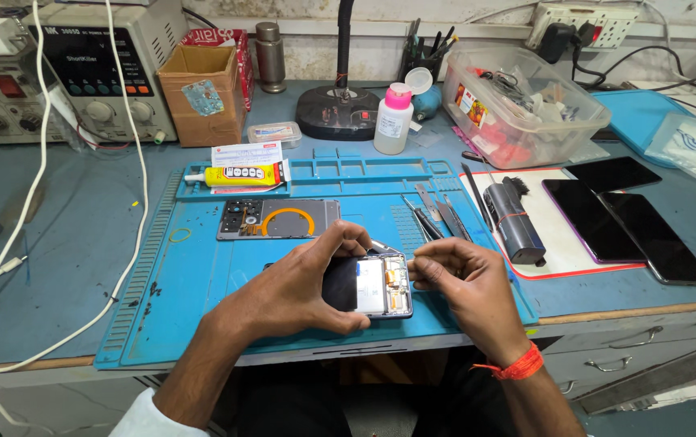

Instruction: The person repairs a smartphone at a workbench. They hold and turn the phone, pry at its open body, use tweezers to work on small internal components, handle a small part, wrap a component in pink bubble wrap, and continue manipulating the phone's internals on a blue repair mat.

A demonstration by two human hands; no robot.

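An opened phone [374, 285] with its inner parts showing lies on the blue repair mat [194, 275] near the front edge. My left hand [299, 287] grips it around the left side, thumb under and fingers over the top. My right hand [465, 283] rests at the phone's right edge with fingers pinched together; whether it holds a small tool or part I cannot tell. The phone's grey back cover [276, 218] with an orange ring lies on the mat just behind.
Tweezers and metal tools [433, 217] lie right of the cover. A yellow glue tube [234, 176], a pink-capped bottle [393, 120], a black brush [514, 220], two dark phones [623, 222], a clear plastic box [518, 105], a cardboard box [200, 93] and a power supply [97, 69] surround the mat.
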